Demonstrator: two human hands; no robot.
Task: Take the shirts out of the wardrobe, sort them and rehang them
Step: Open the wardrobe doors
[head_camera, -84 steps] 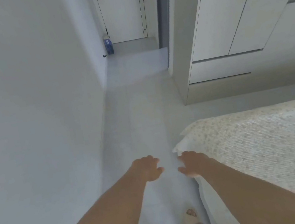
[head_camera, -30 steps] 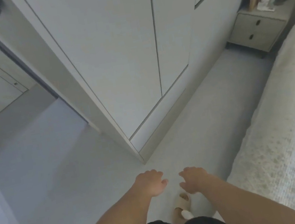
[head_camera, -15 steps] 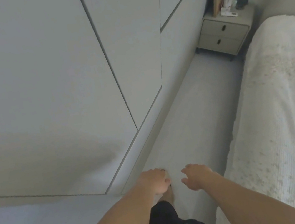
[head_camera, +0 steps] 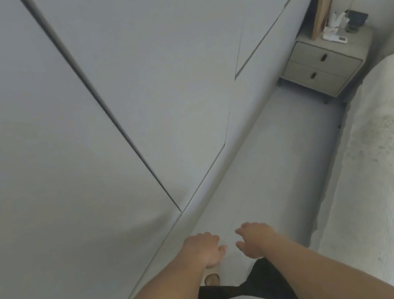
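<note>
The tall pale grey flat-panelled wardrobe [head_camera: 59, 115] fills the space up and to the left of the left hand [head_camera: 203, 248], its doors closed, so the shirts are out of sight. Against the frame half a second back, its door seam has swung further left and the view has tilted toward the far corner. A bed with a cream textured cover [head_camera: 387, 169] runs along the right of the right hand [head_camera: 254, 240]. The pale grey floor [head_camera: 271, 163] stretches ahead between wardrobe and bed. Far beyond the hands stands a small beige two-drawer nightstand [head_camera: 325, 67], now nearer the frame's right. Both hands hover side by side, apart, fingers loosely curled, holding nothing, as before. No writing is readable.
</note>
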